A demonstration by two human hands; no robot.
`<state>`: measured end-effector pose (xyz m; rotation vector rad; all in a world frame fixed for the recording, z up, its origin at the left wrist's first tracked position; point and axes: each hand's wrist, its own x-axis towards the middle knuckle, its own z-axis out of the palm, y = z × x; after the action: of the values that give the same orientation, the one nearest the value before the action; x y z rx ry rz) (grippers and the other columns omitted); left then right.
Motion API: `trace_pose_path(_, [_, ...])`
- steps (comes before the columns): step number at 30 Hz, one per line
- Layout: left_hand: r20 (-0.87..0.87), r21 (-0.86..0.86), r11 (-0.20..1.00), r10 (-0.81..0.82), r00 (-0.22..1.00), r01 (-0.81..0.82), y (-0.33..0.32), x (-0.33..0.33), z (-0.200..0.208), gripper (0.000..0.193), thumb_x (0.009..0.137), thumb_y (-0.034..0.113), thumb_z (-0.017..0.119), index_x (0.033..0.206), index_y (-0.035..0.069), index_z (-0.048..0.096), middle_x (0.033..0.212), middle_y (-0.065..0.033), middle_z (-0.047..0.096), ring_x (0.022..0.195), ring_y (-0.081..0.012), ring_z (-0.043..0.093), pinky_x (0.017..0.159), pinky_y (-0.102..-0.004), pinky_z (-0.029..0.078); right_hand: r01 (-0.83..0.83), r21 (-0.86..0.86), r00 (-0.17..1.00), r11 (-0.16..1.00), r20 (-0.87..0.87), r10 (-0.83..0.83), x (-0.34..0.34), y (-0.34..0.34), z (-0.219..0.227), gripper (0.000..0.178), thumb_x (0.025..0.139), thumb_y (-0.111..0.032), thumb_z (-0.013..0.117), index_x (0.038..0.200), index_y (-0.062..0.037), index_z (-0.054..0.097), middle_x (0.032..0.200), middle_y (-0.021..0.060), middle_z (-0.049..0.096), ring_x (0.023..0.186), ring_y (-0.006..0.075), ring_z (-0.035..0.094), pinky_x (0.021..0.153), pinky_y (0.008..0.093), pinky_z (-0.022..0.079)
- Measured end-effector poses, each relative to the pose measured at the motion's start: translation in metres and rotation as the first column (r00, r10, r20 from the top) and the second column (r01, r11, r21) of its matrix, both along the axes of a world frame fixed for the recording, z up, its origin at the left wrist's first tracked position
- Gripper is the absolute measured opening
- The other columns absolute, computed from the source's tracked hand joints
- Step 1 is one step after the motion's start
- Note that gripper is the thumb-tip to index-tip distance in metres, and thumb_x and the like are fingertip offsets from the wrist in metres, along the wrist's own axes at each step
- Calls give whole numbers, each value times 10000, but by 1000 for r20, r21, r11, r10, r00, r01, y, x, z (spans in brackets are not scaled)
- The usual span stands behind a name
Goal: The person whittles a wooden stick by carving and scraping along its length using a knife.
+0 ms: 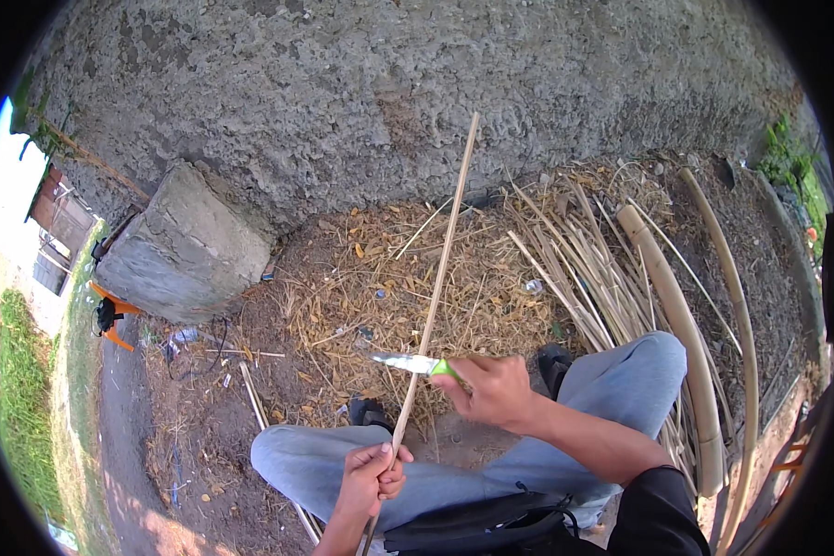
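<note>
A long, thin bamboo strip [445, 250] rises from my lap toward the wall, slanting slightly to the right. My left hand [376, 479] is closed round its lower part, just above my legs. Higher up, my right hand [491, 393] grips a knife [408, 362] by its bright green handle. The blade points left and crosses the strip; whether its edge touches the bamboo I cannot tell. Most of the handle is hidden in my fingers.
To my right lie a pile of split bamboo strips [591, 269], a thick bamboo pole [669, 315] and a curved, thinner pole [734, 296]. Straw and shavings [343, 287] litter the ground. A rough wall [343, 102] stands ahead, with a concrete block [190, 246] at its left.
</note>
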<state>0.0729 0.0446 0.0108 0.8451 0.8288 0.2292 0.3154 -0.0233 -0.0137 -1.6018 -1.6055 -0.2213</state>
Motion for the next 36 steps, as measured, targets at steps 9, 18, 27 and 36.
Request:
trace_pose_path(9, [91, -99, 994, 60, 994, -51, 5, 12, 0, 387, 1059, 278, 414, 936, -49, 581, 550, 28, 313, 412, -51, 240, 383, -244, 198, -128, -30, 992, 991, -1, 128, -27, -11, -2, 253, 865, -349, 745, 840, -105, 686, 571, 19, 590, 394, 186, 557, 340, 335, 399])
trace_pose_path(18, [142, -95, 993, 76, 987, -63, 11, 18, 0, 357, 1069, 269, 409, 962, -34, 564, 569, 30, 328, 421, -48, 258, 390, -242, 207, -76, -22, 996, 997, 45, 77, -26, -5, -3, 275, 863, -365, 745, 822, -111, 648, 567, -1, 549, 383, 172, 540, 332, 331, 386])
trace_pose_path(27, [133, -62, 995, 85, 988, -77, 10, 23, 1, 370, 1070, 289, 416, 938, -29, 553, 559, 32, 319, 417, -48, 258, 389, -240, 204, -65, -16, 998, 998, 24, 66, -26, -2, 2, 285, 861, -362, 747, 801, -107, 635, 569, 4, 554, 380, 177, 540, 328, 333, 388])
trace_pose_path(36, [126, -73, 995, 78, 989, -70, 6, 19, 1, 369, 1072, 287, 417, 928, -28, 546, 565, 37, 317, 423, -46, 260, 390, -238, 205, -40, -47, 999, 998, -10, 40, -23, 1, -4, 241, 863, -330, 748, 842, -98, 687, 585, 34, 620, 393, 210, 561, 330, 349, 397])
